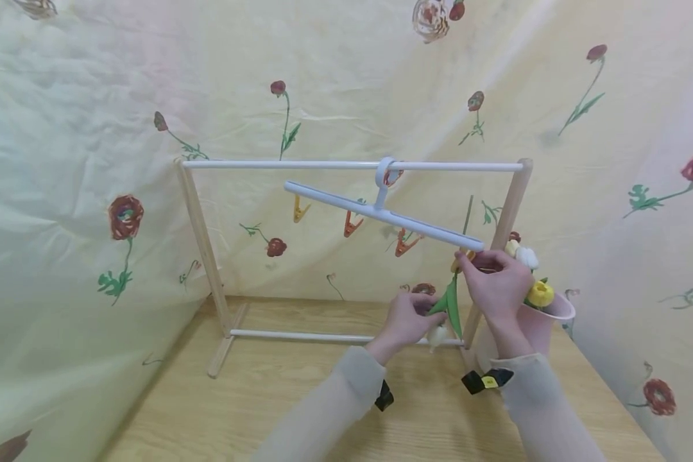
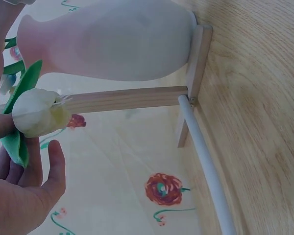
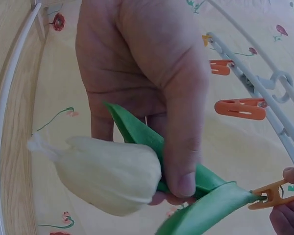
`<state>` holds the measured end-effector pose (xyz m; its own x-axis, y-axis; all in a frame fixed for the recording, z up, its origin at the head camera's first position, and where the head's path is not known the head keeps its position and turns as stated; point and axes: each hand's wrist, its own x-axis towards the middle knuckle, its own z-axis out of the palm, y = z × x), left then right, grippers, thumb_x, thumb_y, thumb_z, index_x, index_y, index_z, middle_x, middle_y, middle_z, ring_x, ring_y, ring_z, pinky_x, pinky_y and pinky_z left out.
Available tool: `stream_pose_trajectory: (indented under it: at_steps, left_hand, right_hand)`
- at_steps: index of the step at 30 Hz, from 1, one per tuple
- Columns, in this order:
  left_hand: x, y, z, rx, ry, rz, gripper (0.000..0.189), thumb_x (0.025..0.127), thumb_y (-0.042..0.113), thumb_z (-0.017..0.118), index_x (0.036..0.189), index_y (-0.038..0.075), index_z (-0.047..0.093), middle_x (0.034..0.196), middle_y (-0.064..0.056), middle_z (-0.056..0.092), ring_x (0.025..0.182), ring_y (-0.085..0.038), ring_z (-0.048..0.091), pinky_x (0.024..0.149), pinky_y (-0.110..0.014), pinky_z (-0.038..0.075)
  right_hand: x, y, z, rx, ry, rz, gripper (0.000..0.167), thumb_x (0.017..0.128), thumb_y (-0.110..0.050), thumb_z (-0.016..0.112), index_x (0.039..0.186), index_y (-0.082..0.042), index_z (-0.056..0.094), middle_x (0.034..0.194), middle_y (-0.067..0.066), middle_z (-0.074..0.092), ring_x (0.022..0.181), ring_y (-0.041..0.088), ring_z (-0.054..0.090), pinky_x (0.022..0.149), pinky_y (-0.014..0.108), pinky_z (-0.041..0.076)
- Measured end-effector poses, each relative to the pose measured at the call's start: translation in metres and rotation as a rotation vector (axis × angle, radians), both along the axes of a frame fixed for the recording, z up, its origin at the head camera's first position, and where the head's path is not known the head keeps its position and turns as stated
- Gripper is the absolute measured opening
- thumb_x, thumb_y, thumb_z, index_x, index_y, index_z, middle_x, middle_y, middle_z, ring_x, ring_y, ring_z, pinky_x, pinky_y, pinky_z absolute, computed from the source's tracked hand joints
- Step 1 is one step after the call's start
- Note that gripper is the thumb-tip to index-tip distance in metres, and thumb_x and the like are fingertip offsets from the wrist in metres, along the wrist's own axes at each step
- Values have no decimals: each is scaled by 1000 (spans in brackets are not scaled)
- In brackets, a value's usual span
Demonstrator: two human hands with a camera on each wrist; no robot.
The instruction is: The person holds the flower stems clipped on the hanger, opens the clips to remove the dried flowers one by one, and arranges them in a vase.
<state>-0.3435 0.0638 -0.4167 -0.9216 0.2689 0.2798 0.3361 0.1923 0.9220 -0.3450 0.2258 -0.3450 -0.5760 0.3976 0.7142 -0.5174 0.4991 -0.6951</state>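
Observation:
My left hand [image 1: 407, 317] pinches a white artificial tulip [image 3: 108, 174] just behind its bloom, thumb against the green leaves [image 1: 453, 308]. The bloom hangs downward and the thin stem points up past the hanger's low end. With thumb and fingers, my right hand [image 1: 499, 282] grips a yellow-orange clip [image 3: 270, 195] at that end. The clip's jaws are at the stem just beyond the leaves. A light blue hanger [image 1: 335, 197] hangs tilted from the rack's top rail [image 1: 300, 165], its right end lower. Further along it are two orange clips [image 3: 241, 108] and a yellow clip [image 1: 298, 210].
The rack has wooden side posts [image 1: 203, 250] and a white lower bar [image 1: 300, 335] above the wooden table [image 1: 254, 398]. A pink-and-white vase [image 2: 112, 41] with several flowers, including a yellow tulip [image 1: 541, 294], stands beside the right post. Flower-printed cloth [image 1: 335, 122] surrounds the table.

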Motion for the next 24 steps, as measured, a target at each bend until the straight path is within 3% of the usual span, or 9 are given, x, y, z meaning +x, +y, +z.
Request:
stream_pose_trajectory:
  at_steps: [5, 14, 20, 24]
  left_hand:
    - [1, -6, -3, -38, 16, 13, 22, 93, 15, 83, 114, 9, 81, 99, -2, 81, 78, 3, 66, 75, -15, 57]
    - [3, -27, -23, -84, 32, -4, 19, 95, 6, 78, 114, 8, 80, 104, -10, 82, 80, -7, 72, 74, -16, 58]
    - [7, -50, -39, -183, 2, -8, 15, 96, 8, 77, 111, 9, 80, 103, -9, 81, 79, -3, 68, 76, -17, 58]
    - [9, -70, -44, -277, 26, -27, 14, 96, 6, 76, 109, 10, 80, 101, -6, 80, 85, -11, 72, 80, -18, 58]
  right_hand:
    - [-2, 0, 0, -5, -19, 1, 31, 84, -19, 91, 89, 8, 78, 71, -36, 61, 65, -19, 62, 62, 3, 52]
    - [-4, 1, -1, -11, -55, 13, 31, 85, -19, 90, 90, 9, 77, 70, -38, 62, 64, -19, 62, 61, 4, 52]
    - [-4, 3, 0, -29, -79, 23, 32, 85, -20, 91, 92, 8, 78, 71, -36, 63, 64, -18, 63, 61, 4, 52]
    - [-3, 4, 0, -39, -102, 35, 33, 84, -24, 92, 94, 6, 80, 71, -33, 64, 65, -15, 65, 61, 5, 53]
